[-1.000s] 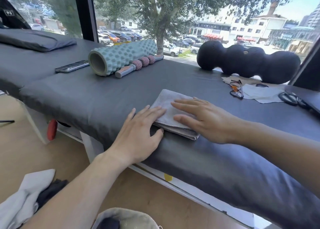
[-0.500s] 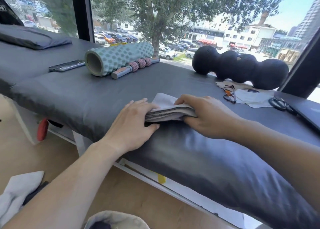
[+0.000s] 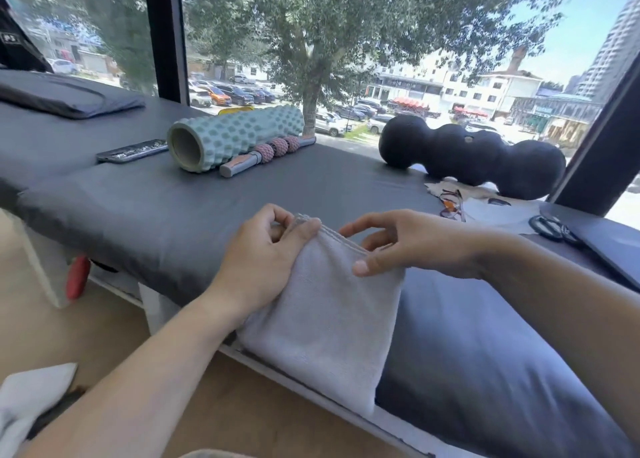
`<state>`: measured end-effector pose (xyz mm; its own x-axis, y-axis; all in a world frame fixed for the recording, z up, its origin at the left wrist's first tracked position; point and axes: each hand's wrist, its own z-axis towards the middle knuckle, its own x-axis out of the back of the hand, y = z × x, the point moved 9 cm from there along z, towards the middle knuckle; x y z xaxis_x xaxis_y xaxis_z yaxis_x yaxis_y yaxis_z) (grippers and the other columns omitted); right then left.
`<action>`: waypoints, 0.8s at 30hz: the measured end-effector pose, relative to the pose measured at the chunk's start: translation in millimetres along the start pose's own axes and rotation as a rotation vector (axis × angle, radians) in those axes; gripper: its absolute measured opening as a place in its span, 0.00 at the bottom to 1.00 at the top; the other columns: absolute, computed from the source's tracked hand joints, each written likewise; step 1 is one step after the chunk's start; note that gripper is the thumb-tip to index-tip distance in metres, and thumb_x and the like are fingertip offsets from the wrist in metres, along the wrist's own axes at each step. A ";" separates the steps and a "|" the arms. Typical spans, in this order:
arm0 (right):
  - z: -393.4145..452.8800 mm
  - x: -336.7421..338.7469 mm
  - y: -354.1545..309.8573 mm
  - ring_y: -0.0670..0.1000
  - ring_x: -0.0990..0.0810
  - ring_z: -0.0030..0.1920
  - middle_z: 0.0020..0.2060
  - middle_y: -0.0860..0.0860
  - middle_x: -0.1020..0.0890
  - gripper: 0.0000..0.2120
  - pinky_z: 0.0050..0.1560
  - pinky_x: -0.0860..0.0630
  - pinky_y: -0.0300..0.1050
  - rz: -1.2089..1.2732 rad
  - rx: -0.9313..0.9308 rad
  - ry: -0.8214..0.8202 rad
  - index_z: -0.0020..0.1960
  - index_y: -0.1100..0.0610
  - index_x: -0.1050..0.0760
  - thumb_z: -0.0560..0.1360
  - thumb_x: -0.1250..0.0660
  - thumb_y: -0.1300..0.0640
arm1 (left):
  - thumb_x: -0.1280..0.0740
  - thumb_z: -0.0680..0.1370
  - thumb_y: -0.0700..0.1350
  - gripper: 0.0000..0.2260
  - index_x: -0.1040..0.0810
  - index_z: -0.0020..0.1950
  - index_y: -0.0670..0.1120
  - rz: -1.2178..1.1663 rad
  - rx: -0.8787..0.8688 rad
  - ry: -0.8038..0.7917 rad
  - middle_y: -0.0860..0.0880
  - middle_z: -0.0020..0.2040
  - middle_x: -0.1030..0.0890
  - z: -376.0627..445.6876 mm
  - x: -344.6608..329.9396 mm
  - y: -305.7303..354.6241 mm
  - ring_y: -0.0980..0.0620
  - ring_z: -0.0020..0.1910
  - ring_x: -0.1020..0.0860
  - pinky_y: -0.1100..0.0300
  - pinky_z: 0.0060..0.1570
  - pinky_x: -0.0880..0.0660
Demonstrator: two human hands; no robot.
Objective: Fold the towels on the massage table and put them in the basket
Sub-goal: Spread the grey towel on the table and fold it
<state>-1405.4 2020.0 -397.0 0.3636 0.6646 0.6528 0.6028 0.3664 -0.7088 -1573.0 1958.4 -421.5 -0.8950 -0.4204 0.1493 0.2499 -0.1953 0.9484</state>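
A folded grey towel [image 3: 329,315] hangs upright in front of the massage table's [image 3: 207,208] near edge, its layered top edge held up. My left hand [image 3: 263,253] pinches the top left corner. On the top right part of the towel, my right hand [image 3: 408,243] has its thumb on the front face, its fingers spread behind the edge. The towel's lower end drops below the table's side. A pale rounded rim at the bottom edge may be the basket [image 3: 218,453]; I cannot tell.
On the table lie a teal foam roller [image 3: 235,137], a pink massage stick [image 3: 266,154], a phone [image 3: 131,151], a black peanut roller [image 3: 474,156], glasses [image 3: 450,204], scissors [image 3: 550,227] and a dark pillow [image 3: 69,94]. White and dark cloth [image 3: 31,398] lies on the floor, lower left.
The folded towel lay flat under both palms, then both hands gripped its edges. Now it is lifted off the table and hangs from both hands.
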 end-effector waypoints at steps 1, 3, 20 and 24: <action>1.1 -2.9 -0.4 0.48 0.15 0.54 0.52 0.48 0.13 0.23 0.66 0.24 0.53 -0.069 -0.010 -0.005 0.63 0.48 0.23 0.70 0.23 0.48 | 0.28 0.68 0.68 0.27 0.25 0.46 0.44 0.008 -0.009 0.038 0.45 0.33 0.20 -0.5 2.1 0.4 0.50 0.33 0.28 0.50 0.36 0.32; 2.1 -5.2 -5.3 0.48 0.15 0.53 0.50 0.46 0.13 0.15 0.64 0.23 0.52 -0.168 0.006 0.000 0.57 0.49 0.19 0.72 0.23 0.48 | 0.28 0.67 0.69 0.27 0.27 0.44 0.46 -0.008 -0.031 0.091 0.50 0.30 0.28 0.5 7.2 5.7 0.52 0.30 0.33 0.54 0.33 0.36; -74.6 -18.0 -79.5 0.58 0.18 0.45 0.46 0.50 0.16 0.10 0.41 0.24 0.56 -1.215 0.814 0.962 0.53 0.52 0.17 0.78 0.34 0.61 | 0.25 0.70 0.32 0.15 0.20 0.46 0.51 0.353 -0.635 0.023 0.54 0.52 0.17 -13.8 8.9 55.0 0.57 0.56 0.19 0.55 0.58 0.24; -41.7 -44.8 -9.7 0.52 0.20 0.52 0.51 0.45 0.19 0.18 0.56 0.26 0.46 -1.036 0.639 0.484 0.59 0.48 0.20 0.71 0.35 0.57 | 0.29 0.70 0.38 0.13 0.28 0.42 0.55 0.564 -0.453 -0.313 0.60 0.56 0.17 -21.8 -21.4 8.8 0.62 0.60 0.21 0.57 0.58 0.25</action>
<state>-1397.9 1959.5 -408.2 0.2349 -0.3611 0.9025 0.3628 0.8939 0.2632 -1543.6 1946.4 -422.4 -0.6337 -0.3080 0.7096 0.7634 -0.3973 0.5092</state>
